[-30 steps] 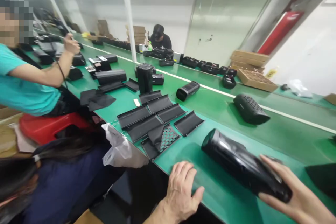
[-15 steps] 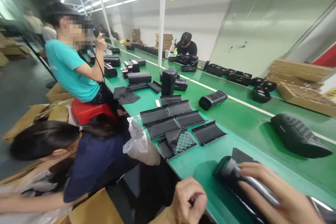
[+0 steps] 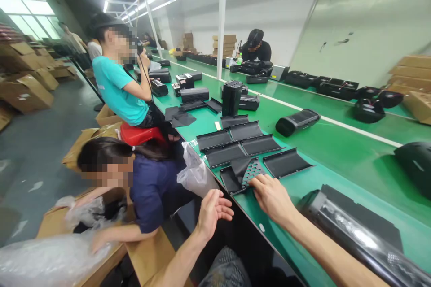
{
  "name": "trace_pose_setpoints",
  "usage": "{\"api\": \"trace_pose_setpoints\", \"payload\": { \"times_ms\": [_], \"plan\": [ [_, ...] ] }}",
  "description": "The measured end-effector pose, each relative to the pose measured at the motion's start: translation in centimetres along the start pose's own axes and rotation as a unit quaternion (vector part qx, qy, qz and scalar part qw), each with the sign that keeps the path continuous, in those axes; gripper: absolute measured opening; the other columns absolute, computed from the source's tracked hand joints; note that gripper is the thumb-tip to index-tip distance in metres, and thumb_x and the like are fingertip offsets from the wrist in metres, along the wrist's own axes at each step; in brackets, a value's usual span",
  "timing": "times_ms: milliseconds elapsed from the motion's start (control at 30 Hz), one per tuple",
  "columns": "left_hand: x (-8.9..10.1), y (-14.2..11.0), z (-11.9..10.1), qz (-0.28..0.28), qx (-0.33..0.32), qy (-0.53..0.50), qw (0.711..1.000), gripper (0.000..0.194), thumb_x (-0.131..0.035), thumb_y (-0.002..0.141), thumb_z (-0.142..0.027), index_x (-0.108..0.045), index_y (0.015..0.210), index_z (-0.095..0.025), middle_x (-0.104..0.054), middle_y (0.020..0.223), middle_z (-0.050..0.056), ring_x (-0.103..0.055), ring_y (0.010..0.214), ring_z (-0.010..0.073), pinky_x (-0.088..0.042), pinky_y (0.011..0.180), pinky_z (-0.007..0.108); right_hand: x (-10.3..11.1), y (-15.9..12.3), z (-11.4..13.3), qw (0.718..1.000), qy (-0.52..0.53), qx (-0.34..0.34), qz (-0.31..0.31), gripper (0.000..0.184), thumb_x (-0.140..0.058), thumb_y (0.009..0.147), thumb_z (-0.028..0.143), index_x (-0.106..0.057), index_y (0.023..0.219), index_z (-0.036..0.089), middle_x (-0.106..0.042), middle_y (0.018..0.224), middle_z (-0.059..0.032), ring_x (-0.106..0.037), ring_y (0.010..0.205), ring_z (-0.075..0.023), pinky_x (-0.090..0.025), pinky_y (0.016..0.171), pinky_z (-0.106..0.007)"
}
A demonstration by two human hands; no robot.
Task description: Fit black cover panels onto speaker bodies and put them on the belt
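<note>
My right hand (image 3: pixel 273 197) reaches over the green bench and pinches the near corner of a black perforated panel (image 3: pixel 253 171). A piece of black sheet (image 3: pixel 238 167) lies across part of that panel. My left hand (image 3: pixel 213 214) is beside the bench edge with its fingers loosely spread and nothing in it. Curved black panels (image 3: pixel 223 154) lie in rows just beyond, with one panel (image 3: pixel 286 163) to the right. At the lower right, near my right forearm, rests a long black casing (image 3: pixel 357 233) with a glossy front; a flat black sheet (image 3: pixel 365 215) lies behind it.
A white plastic bag (image 3: pixel 195 170) hangs at the bench edge. On my left, a person in dark blue (image 3: pixel 153 188) leans over a cardboard box (image 3: pixel 151 251); another in turquoise (image 3: pixel 114 85) sits on a red stool (image 3: pixel 143 134). Black casings (image 3: pixel 298 122) stand farther along the bench.
My right hand has left the glossy casing and moved left to the perforated panel. My left hand has unclenched and risen. The view has turned left.
</note>
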State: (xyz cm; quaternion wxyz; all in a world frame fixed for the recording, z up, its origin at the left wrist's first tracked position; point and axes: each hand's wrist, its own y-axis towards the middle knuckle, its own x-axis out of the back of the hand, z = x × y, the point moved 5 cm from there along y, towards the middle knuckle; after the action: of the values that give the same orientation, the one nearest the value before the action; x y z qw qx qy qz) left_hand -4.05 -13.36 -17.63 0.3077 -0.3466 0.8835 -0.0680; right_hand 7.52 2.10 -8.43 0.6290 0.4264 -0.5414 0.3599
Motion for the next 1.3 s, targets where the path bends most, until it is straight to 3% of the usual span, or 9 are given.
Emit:
{"api": "trace_pose_setpoints", "payload": {
  "times_ms": [200,333,533,633,733,900,1000,1100,1300],
  "plan": [
    [-1.1,1.5,-0.3,0.011,-0.009,0.044,0.999,0.052,-0.068,0.084,-0.067,-0.05,0.095,-0.02,-0.069,0.071,0.002,-0.07,0.053,0.0185,-0.053,0.047,0.025,0.1,-2.2,1.9,0.995,0.059,0.057,-0.058,0.024,-0.051,0.101,0.009,-0.07,0.093,0.021,-0.07,0.085,-0.0047,-0.061,0.082,-0.0235,-0.035,0.073,-0.037],
    [-0.2,-0.6,-1.9,0.043,-0.089,0.209,0.973,0.039,-0.056,0.095,-0.058,-0.053,0.092,-0.019,-0.061,0.063,-0.002,-0.061,0.047,0.0153,-0.046,0.044,0.024,0.9,-5.9,3.9,0.985,0.132,0.045,-0.097,0.024,-0.049,0.103,0.011,-0.068,0.096,0.022,-0.068,0.086,-0.0049,-0.061,0.079,-0.0226,-0.037,0.072,-0.037],
    [0.1,-7.5,-8.8,0.123,-0.359,0.539,0.752,0.018,-0.052,0.101,-0.026,-0.065,0.111,-0.017,-0.053,0.06,-0.004,-0.05,0.051,0.011,-0.039,0.055,0.024,3.9,-13.3,5.9,0.929,0.321,-0.091,-0.163,0.004,-0.063,0.1,0.027,-0.059,0.101,0.025,-0.064,0.089,-0.0031,-0.062,0.075,-0.0185,-0.049,0.066,-0.029],
    [-0.2,-9.3,-10.6,0.154,-0.38,0.58,0.704,0.016,-0.053,0.099,-0.02,-0.064,0.111,-0.018,-0.052,0.061,-0.005,-0.05,0.052,0.0109,-0.039,0.056,0.025,3.6,-16.4,5.6,0.886,0.365,-0.214,-0.191,0.012,-0.063,0.099,0.036,-0.059,0.097,0.025,-0.061,0.089,-0.0031,-0.061,0.074,-0.0187,-0.05,0.064,-0.029],
    [0.3,-9.7,-10.3,0.182,-0.317,0.572,0.734,0.01,-0.054,0.1,-0.022,-0.062,0.103,-0.017,-0.044,0.06,-0.007,-0.043,0.049,0.0089,-0.034,0.053,0.023,2.1,-19.1,5.7,0.825,0.415,-0.31,-0.227,0.02,-0.066,0.097,0.043,-0.062,0.106,0.025,-0.062,0.105,-0.0068,-0.064,0.084,-0.0204,-0.055,0.074,-0.032],
    [2.8,-9.8,-6.4,0.208,-0.109,0.469,0.851,0.029,-0.053,0.103,-0.041,-0.058,0.089,-0.017,-0.044,0.066,-0.005,-0.041,0.057,0.0092,-0.036,0.055,0.023,-1.8,-22.1,7.4,0.698,0.55,-0.426,-0.172,0.055,-0.076,0.089,0.05,-0.056,0.135,0.029,-0.062,0.135,-0.0117,-0.067,0.112,-0.0272,-0.059,0.091,-0.038],
    [3.9,-10.3,-3.6,0.207,-0.009,0.409,0.889,0.036,-0.057,0.1,-0.051,-0.06,0.094,-0.015,-0.055,0.074,0.0,-0.053,0.066,0.0123,-0.045,0.062,0.024,-4.1,-23.5,8.5,0.605,0.625,-0.484,-0.09,0.062,-0.079,0.084,0.057,-0.059,0.133,0.025,-0.071,0.113,-0.0102,-0.07,0.088,-0.0232,-0.062,0.07,-0.031],
    [4.5,-10.9,-1.1,0.206,0.075,0.343,0.913,0.038,-0.061,0.097,-0.055,-0.058,0.096,-0.017,-0.061,0.074,0.001,-0.059,0.063,0.0135,-0.05,0.06,0.025,-6.0,-24.5,9.5,0.524,0.688,-0.502,-0.006,0.057,-0.081,0.08,0.062,-0.068,0.113,0.018,-0.068,0.077,-0.0032,-0.056,0.054,-0.0134,-0.048,0.044,-0.023],
    [4.8,-11.5,2.5,0.217,0.218,0.242,0.92,0.043,-0.065,0.094,-0.056,-0.052,0.105,-0.017,-0.068,0.069,0.002,-0.065,0.048,0.0156,-0.051,0.042,0.023,-7.9,-26.2,9.6,0.494,0.709,-0.504,0.012,0.05,-0.08,0.081,0.064,-0.068,0.093,0.017,-0.061,0.056,0.0013,-0.053,0.047,-0.0111,-0.043,0.042,-0.019]
  ]
}}
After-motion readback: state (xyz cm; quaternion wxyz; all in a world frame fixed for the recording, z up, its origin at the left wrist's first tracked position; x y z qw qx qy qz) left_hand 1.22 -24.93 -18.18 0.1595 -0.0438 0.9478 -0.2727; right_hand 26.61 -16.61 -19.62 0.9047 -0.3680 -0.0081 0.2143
